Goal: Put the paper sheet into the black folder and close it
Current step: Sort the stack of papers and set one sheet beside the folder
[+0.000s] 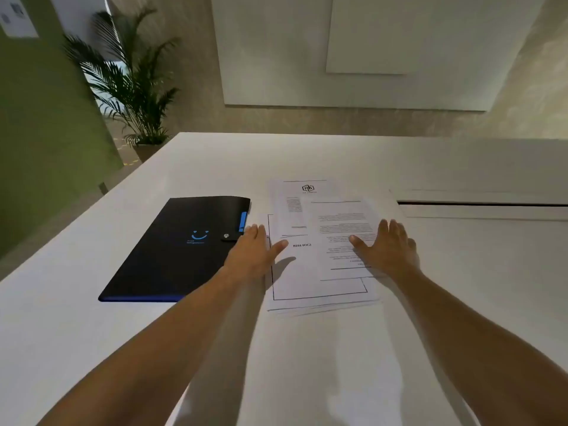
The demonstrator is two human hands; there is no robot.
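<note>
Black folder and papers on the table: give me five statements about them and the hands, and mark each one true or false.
1. The black folder lies closed with its snap strap fastened. True.
2. The papers form one neat, squared stack. False: the sheets are fanned and overlap at different angles.
3. The right hand rests flat on the papers. True.
4. The left hand holds a sheet in the air. False: it lies open at the papers' left edge, beside the folder.
5. The folder lies to the right of the papers. False: it lies to their left on the table.

On the table [338, 155], the folder [172, 250] lies left of the overlapping paper sheets [307, 281].
</note>
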